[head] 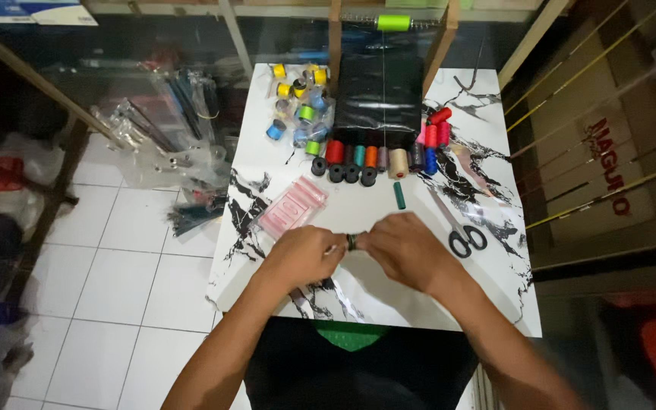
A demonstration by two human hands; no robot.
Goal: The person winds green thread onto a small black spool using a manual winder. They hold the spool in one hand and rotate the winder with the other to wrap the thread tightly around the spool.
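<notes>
Item: one small dark ring (351,241), pinched between the fingers of the left hand (303,254) and right hand (406,250), held low over the near middle of the marbled white counter (389,304). Surroundings: black-handled scissors (467,241) at three o'clock, pink flat packet (292,206) at ten o'clock, green tube (399,195) and a row of thread spools (373,156) at twelve o'clock. Handling judgement: a light, steady, even pinch would suit so small a piece.

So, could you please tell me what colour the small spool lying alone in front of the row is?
Dark green spool, clearest in the head view.
</notes>
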